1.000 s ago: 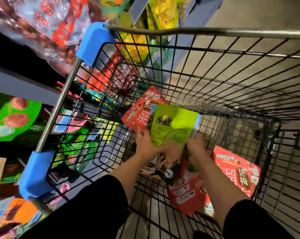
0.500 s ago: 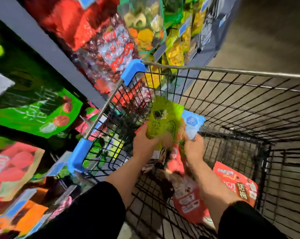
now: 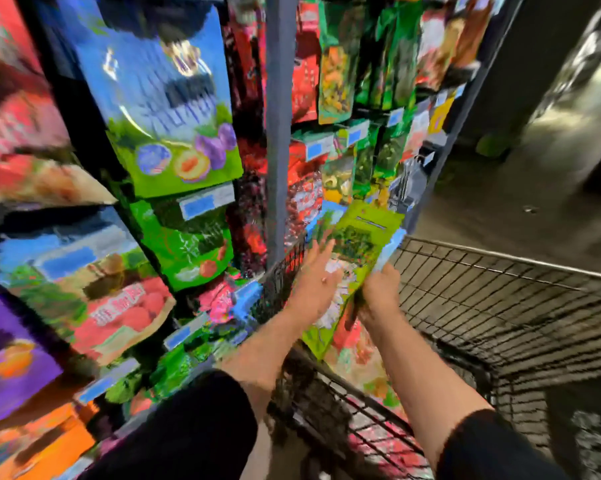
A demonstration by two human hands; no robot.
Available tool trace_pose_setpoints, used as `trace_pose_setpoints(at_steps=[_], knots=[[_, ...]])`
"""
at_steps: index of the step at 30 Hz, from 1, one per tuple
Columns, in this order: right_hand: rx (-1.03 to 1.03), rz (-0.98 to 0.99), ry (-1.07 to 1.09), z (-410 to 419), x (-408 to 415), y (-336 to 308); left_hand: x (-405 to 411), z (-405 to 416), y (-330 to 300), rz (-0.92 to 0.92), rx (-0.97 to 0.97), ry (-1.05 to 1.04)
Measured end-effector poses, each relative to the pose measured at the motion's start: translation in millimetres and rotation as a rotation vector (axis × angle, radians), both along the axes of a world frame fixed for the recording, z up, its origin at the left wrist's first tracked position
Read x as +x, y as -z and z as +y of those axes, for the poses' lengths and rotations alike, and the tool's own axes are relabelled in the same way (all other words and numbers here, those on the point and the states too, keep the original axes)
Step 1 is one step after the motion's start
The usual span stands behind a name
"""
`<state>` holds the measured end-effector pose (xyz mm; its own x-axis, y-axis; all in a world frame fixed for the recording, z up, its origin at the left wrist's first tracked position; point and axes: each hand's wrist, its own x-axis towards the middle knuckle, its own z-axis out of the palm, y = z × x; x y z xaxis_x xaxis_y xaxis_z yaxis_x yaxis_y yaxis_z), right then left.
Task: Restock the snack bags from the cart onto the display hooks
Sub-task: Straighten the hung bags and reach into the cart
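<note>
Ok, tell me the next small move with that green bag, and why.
Probably raise the green bag toward a hook on the rack. The right hand grips its lower edge and the left hand lies flat against its face, so it is up out of the cart but on no hook yet. Blur hides which hook is free.

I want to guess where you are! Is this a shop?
Most likely a shop's snack aisle. Colourful snack bags hang in rows with blue price tags, and a wire cart stands alongside.
</note>
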<state>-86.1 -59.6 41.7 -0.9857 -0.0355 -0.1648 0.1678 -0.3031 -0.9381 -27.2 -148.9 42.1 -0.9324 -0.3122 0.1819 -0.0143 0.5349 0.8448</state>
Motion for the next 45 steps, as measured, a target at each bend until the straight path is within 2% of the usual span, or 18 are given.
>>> trace_pose_setpoints(at_steps=[2, 6, 11, 15, 23, 27, 31, 38, 45], knots=[[-0.057, 0.051, -0.009, 2.4, 20.6, -17.4, 23.9, -13.0, -11.3, 0.014, -0.029, -0.075], [-0.143, 0.083, -0.014, -3.4, 66.3, -52.9, 73.4, -30.4, -35.5, 0.081, 0.051, -0.231], [-0.196, 0.231, -0.185, -35.8, 118.8, -87.9, 141.1, -58.4, -62.4, 0.137, 0.051, -0.373], [-0.250, 0.262, -0.357, -76.9, 147.3, -98.6, 212.3, -97.2, -64.9, 0.250, 0.101, -0.664], [-0.023, 0.335, -0.797, -167.2, 232.0, -75.7, 366.9, -123.6, -44.3, 0.324, 0.156, -1.187], [0.090, 0.327, -1.008, -189.0, 266.7, -59.6, 407.5, -115.5, -29.4, 0.209, 0.224, -1.382], [0.195, 0.350, -1.081, -196.0, 269.1, -37.8, 419.9, -120.0, 3.4, 0.185, 0.262, -1.435], [0.187, 0.154, -1.025, -195.0, 204.2, -2.6, 375.2, -102.8, -1.7, 0.084, 0.301, -1.397], [0.244, 0.103, -1.004, -207.8, 154.0, 17.0, 341.4, -108.7, 9.7, 0.063, 0.296, -1.387]])
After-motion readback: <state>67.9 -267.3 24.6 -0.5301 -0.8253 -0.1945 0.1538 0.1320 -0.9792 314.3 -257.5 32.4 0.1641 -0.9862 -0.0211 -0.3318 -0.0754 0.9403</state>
